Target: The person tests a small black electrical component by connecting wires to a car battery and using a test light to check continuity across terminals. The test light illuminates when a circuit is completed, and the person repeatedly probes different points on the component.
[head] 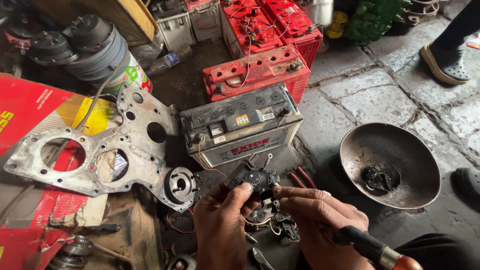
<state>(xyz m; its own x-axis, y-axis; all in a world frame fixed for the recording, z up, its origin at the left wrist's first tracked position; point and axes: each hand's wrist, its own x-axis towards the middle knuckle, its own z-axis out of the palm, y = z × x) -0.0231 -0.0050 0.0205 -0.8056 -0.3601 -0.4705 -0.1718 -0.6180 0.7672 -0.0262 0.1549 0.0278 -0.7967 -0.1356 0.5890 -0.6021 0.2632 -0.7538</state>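
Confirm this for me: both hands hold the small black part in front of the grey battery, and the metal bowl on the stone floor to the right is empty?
Not quite. In the head view the metal bowl is not empty: a black lump lies in it. The rest stands: left hand and right hand hold the small black part in front of the grey battery.

Soft, even daylight falls from the upper right, brightest on the grey stone floor (370,95) to the right of the grey-topped rectangular car battery (240,125). Left of and behind that battery the clutter sinks into dim shadow. No harsh glare shows. Focus is sharp at the centre; the frame's edges bend slightly outward.
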